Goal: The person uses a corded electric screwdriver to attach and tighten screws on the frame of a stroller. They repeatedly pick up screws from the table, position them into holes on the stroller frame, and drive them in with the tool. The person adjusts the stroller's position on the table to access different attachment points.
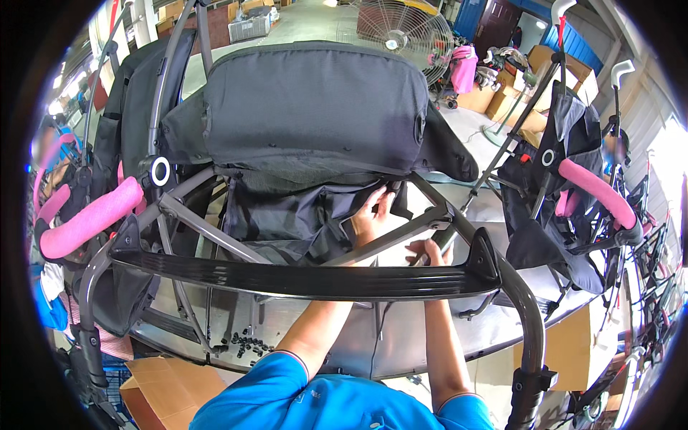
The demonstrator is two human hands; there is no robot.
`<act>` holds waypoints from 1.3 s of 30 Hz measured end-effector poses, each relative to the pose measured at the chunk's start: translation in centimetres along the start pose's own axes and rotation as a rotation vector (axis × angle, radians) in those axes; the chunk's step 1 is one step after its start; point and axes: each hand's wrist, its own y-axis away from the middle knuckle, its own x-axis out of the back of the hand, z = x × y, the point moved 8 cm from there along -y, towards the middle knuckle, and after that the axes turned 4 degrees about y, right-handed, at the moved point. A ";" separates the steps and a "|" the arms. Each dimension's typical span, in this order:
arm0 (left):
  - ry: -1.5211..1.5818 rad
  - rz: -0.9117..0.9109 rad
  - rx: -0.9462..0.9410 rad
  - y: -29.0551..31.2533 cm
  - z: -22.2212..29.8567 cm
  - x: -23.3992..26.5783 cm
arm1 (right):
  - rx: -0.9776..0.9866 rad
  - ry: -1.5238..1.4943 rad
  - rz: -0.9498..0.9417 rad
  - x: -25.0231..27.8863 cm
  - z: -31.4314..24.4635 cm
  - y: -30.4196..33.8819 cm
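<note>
In front of me stands a stroller frame (401, 233) of dark grey tubes with a black fabric seat (315, 107). Loose black cloth (279, 215) hangs below the seat. My left hand (369, 218) reaches up behind the black curved crossbar (301, 278), its bent fingers closed at the cloth's right edge beside a tube joint. Lower and to the right, my right hand (430, 252) is closed beside the slanting right-hand tube; what its fingers hold is partly hidden. The crossbar covers part of both forearms.
Small black parts (247, 344) lie on the metal table (401, 344), and a thin cable hangs near its middle. Strollers with pink-padded bars (93, 218) (598, 192) stand on both sides. An open carton (172, 390) is at lower left; a large fan (401, 39) stands behind.
</note>
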 end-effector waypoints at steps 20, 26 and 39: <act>0.344 -0.214 0.390 -1.2 0.1 -0.8 | 0.117 0.586 -0.417 -1.4 1.5 3.8; 0.437 -0.225 0.461 -1.1 -0.2 -1.2 | 0.182 0.806 -0.455 -3.2 0.4 4.2; 0.603 -0.148 0.296 -2.1 -1.1 -3.3 | -0.199 -0.059 -0.468 -6.5 -0.4 6.3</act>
